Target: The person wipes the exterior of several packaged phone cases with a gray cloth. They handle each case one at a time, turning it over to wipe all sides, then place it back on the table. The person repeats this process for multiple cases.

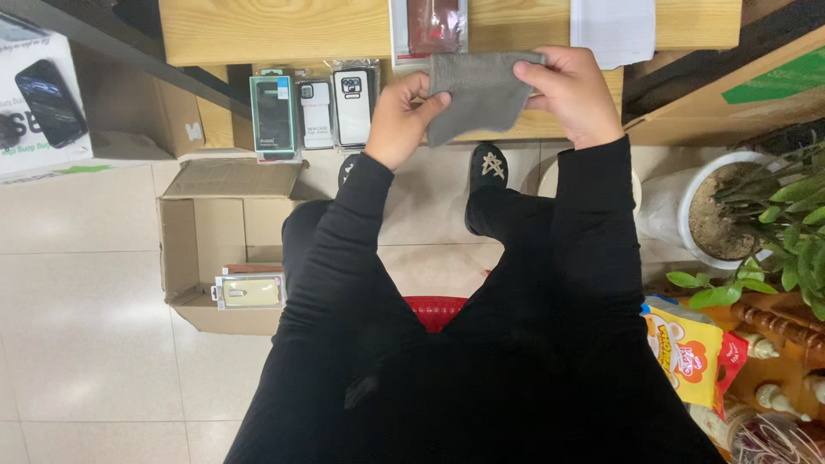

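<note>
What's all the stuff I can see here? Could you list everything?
Grey cloth: one, grey, held up between both hands.
Packaged phone cases: three, green, white and clear, in a row on the wooden bench.
Red item in a clear pack: one, at the bench's far edge.
White paper: one, on the bench, far right.
Wooden bench: one, pale wood, top of view.
Cardboard box: one, brown, open on the floor at left.
Yellow phone case: one, packaged, in the box.
White pot with plant: one, at right.
Snack bag: one, yellow, lower right.
Red stool: one, under the person.
Left hand: fingers pinch the cloth.
Right hand: fingers pinch the cloth.
</note>
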